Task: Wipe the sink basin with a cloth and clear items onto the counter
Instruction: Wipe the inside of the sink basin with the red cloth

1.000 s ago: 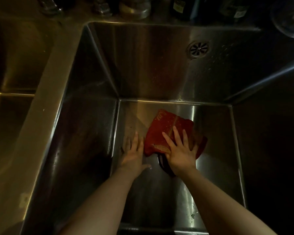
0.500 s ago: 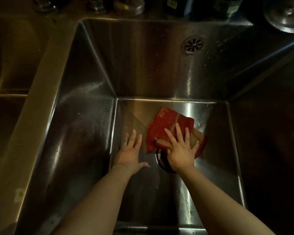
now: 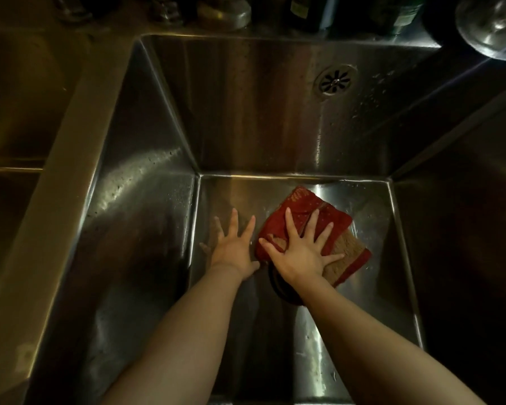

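Bottle labels [image 3: 300, 7] behind the sink basin [image 3: 246, 112]: too dark and blurred to read.
Cloth [image 3: 313, 211] in the basin: pale pattern, no legible lettering.

Dimly lit kitchen, deep stainless steel sink basin [image 3: 146, 217] with wet walls, round overflow grille [image 3: 334, 80] on the back wall, second basin [image 3: 15, 118] to the left, dark bottles [image 3: 310, 10] and a metal lid [image 3: 492, 26] on the ledge behind

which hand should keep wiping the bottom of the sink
Right. The right hand is spread flat on the red cloth; the left hand rests on bare sink floor.
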